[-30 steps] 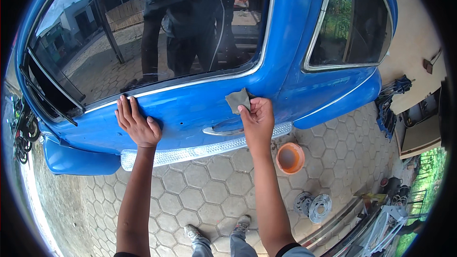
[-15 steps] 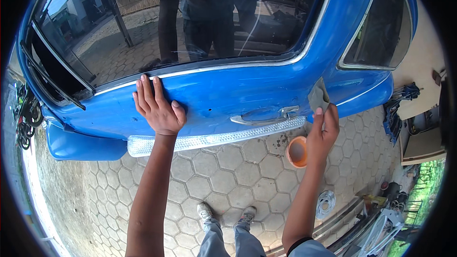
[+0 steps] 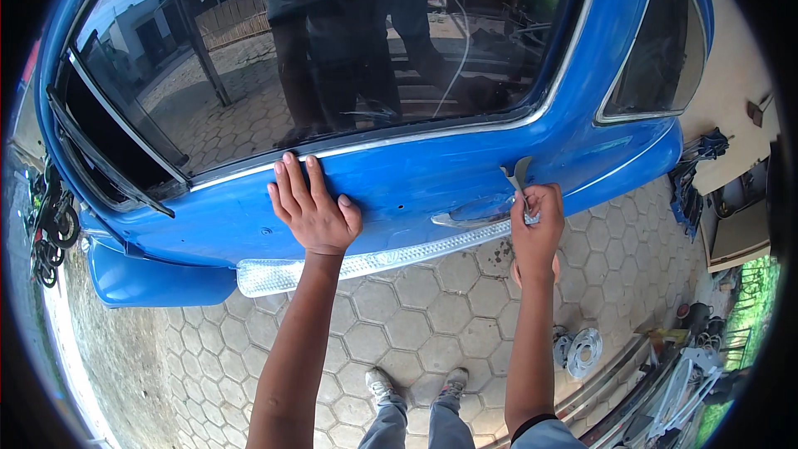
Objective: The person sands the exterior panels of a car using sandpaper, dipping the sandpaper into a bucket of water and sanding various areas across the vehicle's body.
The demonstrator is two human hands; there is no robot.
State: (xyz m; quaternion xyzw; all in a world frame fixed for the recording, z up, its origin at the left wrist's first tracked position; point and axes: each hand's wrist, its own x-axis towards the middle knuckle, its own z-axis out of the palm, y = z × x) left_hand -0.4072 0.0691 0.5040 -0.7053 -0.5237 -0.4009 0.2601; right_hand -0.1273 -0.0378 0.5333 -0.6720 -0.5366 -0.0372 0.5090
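Observation:
My left hand (image 3: 314,209) lies flat on the blue car door (image 3: 382,175), just under the window's silver trim, with fingers stretched out and nothing held. A folded grey-green piece of sandpaper (image 3: 522,171) is pinched in my right hand (image 3: 536,229). It is bent and seen nearly edge-on, close to the door's right part; contact with the paint cannot be made out. Beside that hand is the chrome door handle (image 3: 453,219), its right end partly covered by my fingers. A small dark hole shows in the panel between both hands.
Dark window glass (image 3: 341,50) rises above the panel. Below runs a silver textured running board (image 3: 391,256). An orange bucket (image 3: 516,274) is mostly hidden behind my right wrist. Hexagonal pavers (image 3: 407,295) cover the ground; a round metal cover (image 3: 584,353) and metal strips lie at right.
My right hand has moved left to the handle, and the sandpaper has turned edge-on and bent. The left hand stays flat on the door. The whole view has shifted slightly.

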